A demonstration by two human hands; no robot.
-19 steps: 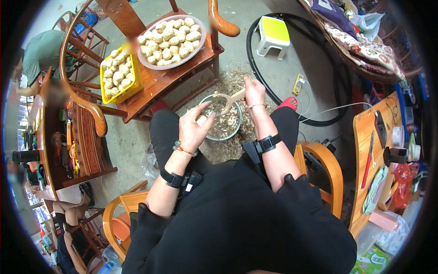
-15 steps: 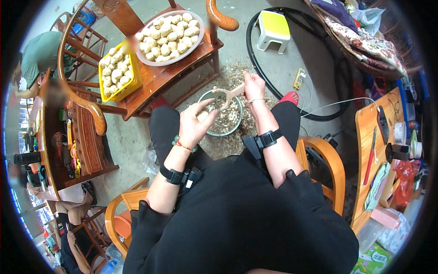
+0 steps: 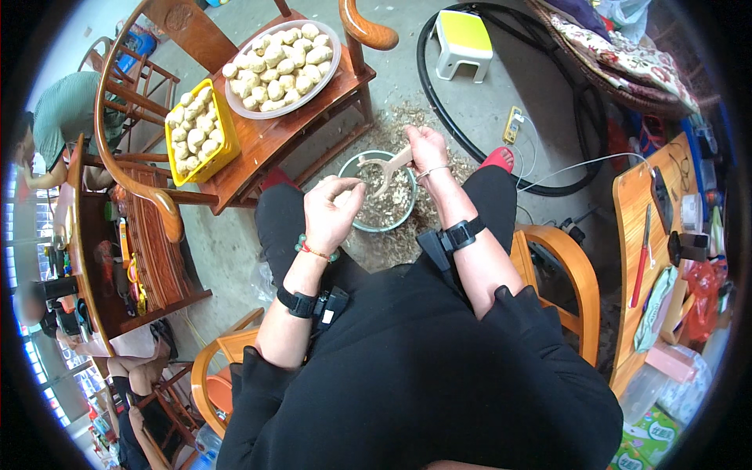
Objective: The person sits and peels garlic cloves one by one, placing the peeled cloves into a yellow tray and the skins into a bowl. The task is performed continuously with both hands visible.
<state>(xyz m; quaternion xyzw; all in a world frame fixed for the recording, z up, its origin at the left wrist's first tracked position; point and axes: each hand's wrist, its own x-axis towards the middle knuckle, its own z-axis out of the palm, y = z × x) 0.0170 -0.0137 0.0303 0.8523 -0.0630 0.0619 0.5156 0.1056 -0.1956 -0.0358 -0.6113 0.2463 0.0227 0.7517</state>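
In my right hand (image 3: 427, 150) is the handle of a tan Y-shaped peeler (image 3: 399, 160), its curved prongs pointing left. My left hand (image 3: 332, 213) is curled, fingertips together, around a pale tuber (image 3: 342, 199) mostly hidden by the fingers. The two hands are apart. Below the peeler, between my knees, a round glass-rimmed bowl (image 3: 381, 231) holds pale scraps and peelings. Beyond it, a wooden chair (image 3: 262, 145) bears a white basin (image 3: 334, 74) heaped with pale tubers and a yellow basket (image 3: 225, 153) of similar ones.
Scraps litter the floor around the bowl. A black hose (image 3: 429, 94) coils near a green-topped stool (image 3: 464, 47) and a yellow power strip (image 3: 512, 125). At right stands a wooden board (image 3: 630, 235) with a red-handled tool (image 3: 640, 266). Other people are at left.
My left hand's fingers have closed in from a wider spread and moved slightly down-left. The peeler has shifted slightly left and down with my right hand. The view has tilted a little.
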